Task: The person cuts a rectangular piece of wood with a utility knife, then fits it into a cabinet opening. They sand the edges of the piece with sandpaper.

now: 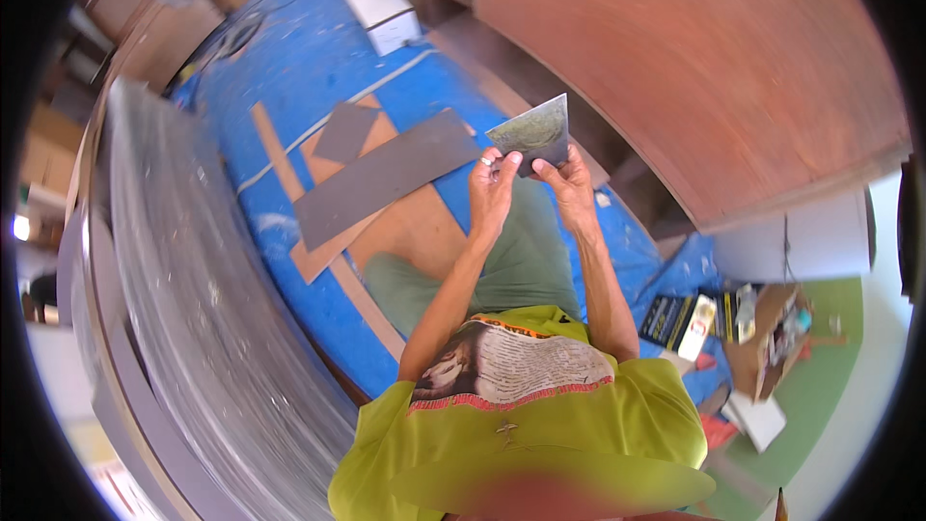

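Observation:
Both hands hold up a small flat grey sheet (533, 135) with a yellowish, smeared patch on its upper face; its exact kind I cannot tell. My left hand (490, 191), with a ring on one finger, pinches the left lower edge, thumb on top. My right hand (572, 188) grips the right lower edge the same way. Beyond my bent left knee lies a long dark grey panel (386, 180) across brown boards (420, 232). A smaller grey piece (345, 132) rests just past it.
Blue sheeting (289, 58) covers the floor. A plastic-wrapped panel (212, 280) stands along the left. A large reddish-brown wooden panel (694, 68) rises at the right. At the back sits a white box (381, 14). An open cardboard box (757, 367) with assorted items stands at lower right.

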The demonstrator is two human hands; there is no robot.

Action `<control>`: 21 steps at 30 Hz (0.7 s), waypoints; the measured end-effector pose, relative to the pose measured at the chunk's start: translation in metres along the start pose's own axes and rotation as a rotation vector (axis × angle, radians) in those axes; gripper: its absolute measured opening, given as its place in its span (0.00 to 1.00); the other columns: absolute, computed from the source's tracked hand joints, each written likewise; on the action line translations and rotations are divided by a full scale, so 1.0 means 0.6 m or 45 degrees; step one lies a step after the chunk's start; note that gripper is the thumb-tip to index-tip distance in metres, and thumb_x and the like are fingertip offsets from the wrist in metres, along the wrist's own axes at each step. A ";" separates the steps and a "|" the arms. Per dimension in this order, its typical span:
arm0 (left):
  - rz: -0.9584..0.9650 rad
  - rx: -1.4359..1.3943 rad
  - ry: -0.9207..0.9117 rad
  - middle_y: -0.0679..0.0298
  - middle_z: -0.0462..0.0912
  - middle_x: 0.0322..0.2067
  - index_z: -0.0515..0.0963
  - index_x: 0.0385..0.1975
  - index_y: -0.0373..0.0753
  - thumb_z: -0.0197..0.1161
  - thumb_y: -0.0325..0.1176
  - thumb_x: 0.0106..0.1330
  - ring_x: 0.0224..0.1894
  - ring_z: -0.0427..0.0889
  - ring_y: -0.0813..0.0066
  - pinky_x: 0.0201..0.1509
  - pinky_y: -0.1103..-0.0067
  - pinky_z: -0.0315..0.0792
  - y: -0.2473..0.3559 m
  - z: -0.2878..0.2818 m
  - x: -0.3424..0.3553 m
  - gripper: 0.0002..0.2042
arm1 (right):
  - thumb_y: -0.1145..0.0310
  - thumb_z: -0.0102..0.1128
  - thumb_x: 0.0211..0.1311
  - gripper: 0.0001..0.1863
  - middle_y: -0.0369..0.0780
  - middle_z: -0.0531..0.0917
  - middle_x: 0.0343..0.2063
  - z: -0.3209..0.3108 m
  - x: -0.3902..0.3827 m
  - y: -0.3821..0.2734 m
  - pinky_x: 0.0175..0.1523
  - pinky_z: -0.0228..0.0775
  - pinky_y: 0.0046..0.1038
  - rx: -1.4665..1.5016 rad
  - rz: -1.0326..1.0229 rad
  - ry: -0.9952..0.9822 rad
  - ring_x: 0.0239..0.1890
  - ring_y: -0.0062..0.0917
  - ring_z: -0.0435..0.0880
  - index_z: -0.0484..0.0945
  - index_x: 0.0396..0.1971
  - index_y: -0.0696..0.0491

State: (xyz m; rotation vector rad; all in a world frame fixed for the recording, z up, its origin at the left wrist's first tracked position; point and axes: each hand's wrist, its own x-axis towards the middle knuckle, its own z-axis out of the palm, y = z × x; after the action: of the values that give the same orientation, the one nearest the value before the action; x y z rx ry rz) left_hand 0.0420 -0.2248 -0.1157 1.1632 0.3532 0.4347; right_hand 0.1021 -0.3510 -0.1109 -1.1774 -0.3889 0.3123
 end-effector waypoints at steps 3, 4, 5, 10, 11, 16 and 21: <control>0.201 0.120 0.104 0.73 0.74 0.27 0.73 0.33 0.39 0.63 0.34 0.70 0.30 0.69 0.88 0.33 0.85 0.66 0.032 -0.061 0.007 0.08 | 0.70 0.65 0.66 0.13 0.37 0.83 0.42 0.048 0.045 -0.006 0.50 0.73 0.25 -0.175 -0.011 -0.161 0.43 0.18 0.80 0.75 0.46 0.57; 0.230 0.174 0.095 0.73 0.74 0.27 0.73 0.33 0.39 0.63 0.34 0.70 0.30 0.69 0.88 0.33 0.85 0.66 0.041 -0.075 0.008 0.08 | 0.69 0.65 0.66 0.12 0.36 0.83 0.41 0.057 0.059 -0.008 0.49 0.72 0.24 -0.221 -0.026 -0.166 0.42 0.17 0.79 0.76 0.45 0.57; 0.200 0.241 0.104 0.73 0.74 0.27 0.75 0.36 0.37 0.62 0.34 0.71 0.30 0.70 0.88 0.33 0.85 0.67 0.049 -0.087 0.001 0.07 | 0.67 0.63 0.68 0.12 0.35 0.83 0.38 0.071 0.061 -0.009 0.45 0.71 0.21 -0.203 0.012 -0.238 0.38 0.16 0.78 0.77 0.44 0.58; 0.411 0.033 0.252 0.69 0.78 0.32 0.77 0.42 0.36 0.59 0.33 0.72 0.35 0.73 0.85 0.40 0.83 0.71 0.069 -0.094 -0.016 0.08 | 0.62 0.59 0.70 0.13 0.31 0.77 0.27 0.142 0.068 0.025 0.33 0.65 0.22 -0.422 -0.135 -0.104 0.29 0.14 0.71 0.78 0.39 0.58; 0.420 -0.094 0.298 0.68 0.79 0.33 0.77 0.43 0.36 0.59 0.33 0.72 0.36 0.74 0.84 0.41 0.82 0.72 0.072 -0.094 -0.012 0.08 | 0.61 0.59 0.71 0.13 0.30 0.75 0.24 0.163 0.073 0.034 0.31 0.64 0.23 -0.447 -0.227 -0.102 0.27 0.14 0.70 0.78 0.38 0.58; 0.649 0.327 0.470 0.68 0.80 0.34 0.78 0.44 0.33 0.57 0.31 0.71 0.36 0.74 0.83 0.41 0.80 0.72 0.080 -0.115 0.012 0.09 | 0.62 0.55 0.73 0.13 0.30 0.76 0.25 0.212 0.107 0.047 0.29 0.61 0.22 -0.200 -0.206 -0.068 0.27 0.14 0.68 0.78 0.38 0.58; 0.549 0.376 0.375 0.66 0.81 0.45 0.75 0.54 0.31 0.56 0.27 0.73 0.46 0.77 0.82 0.52 0.81 0.72 0.077 -0.170 -0.007 0.13 | 0.58 0.53 0.75 0.18 0.31 0.73 0.23 0.242 0.099 0.067 0.29 0.60 0.23 -0.287 -0.312 -0.138 0.27 0.14 0.66 0.77 0.33 0.59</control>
State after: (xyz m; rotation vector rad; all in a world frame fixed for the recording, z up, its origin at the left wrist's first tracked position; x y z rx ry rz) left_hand -0.0173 -0.1299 -0.1088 1.4722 0.4317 0.9622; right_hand 0.0879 -0.1907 -0.0925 -1.3199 -0.6709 0.1207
